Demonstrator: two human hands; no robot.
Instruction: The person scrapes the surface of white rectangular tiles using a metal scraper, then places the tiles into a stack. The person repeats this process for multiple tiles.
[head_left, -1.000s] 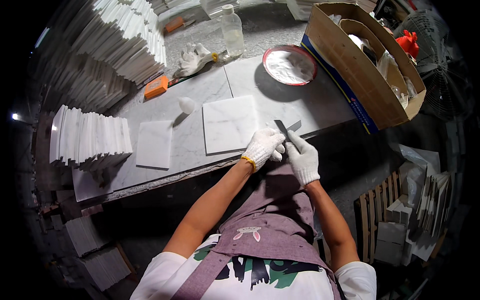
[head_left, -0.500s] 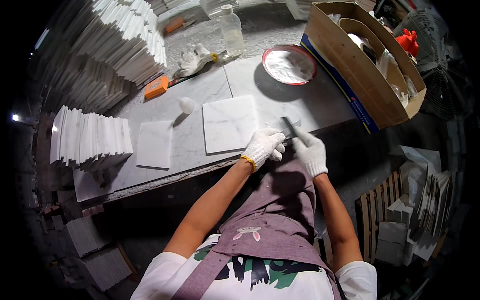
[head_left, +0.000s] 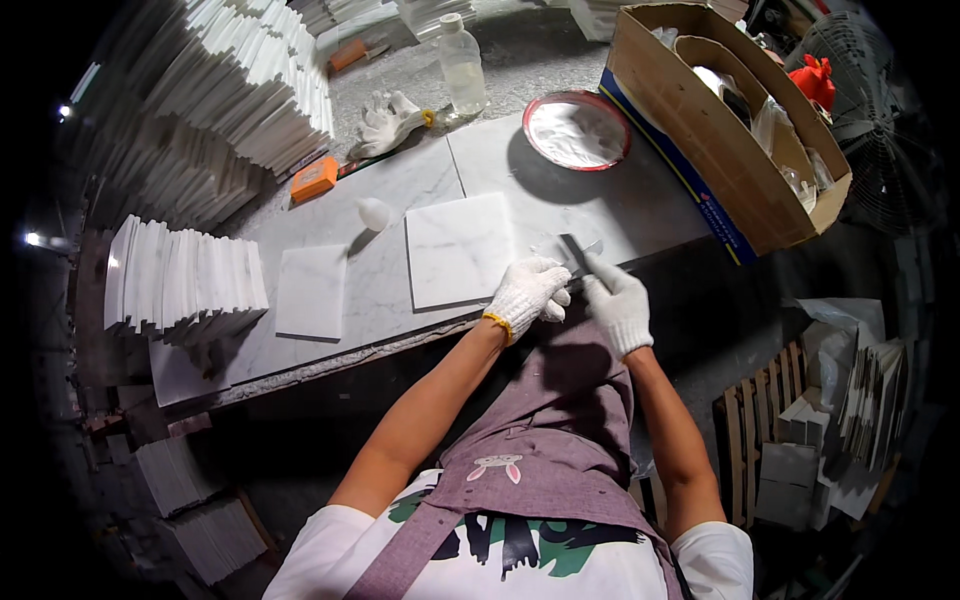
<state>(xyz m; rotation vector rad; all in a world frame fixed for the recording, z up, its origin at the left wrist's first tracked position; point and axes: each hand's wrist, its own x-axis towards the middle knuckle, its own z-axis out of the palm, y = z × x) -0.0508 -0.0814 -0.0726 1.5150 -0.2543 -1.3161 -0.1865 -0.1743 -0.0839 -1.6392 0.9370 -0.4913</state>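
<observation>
At the front edge of the marble desk [head_left: 377, 287], I am gripping a dark flat blade [head_left: 574, 254] in my closed right hand [head_left: 618, 308], across a thin grey blade [head_left: 595, 247] my curled left hand [head_left: 528, 292] is clasping beside a white square tile [head_left: 460, 250].

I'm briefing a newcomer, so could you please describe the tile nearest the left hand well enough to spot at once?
Start with the pale, grey-veined stone worktop. Near its front edge, just left of the gloved left hand, one squarish white tile lies flat. It is clearly larger than the single tile lying farther left.
</observation>
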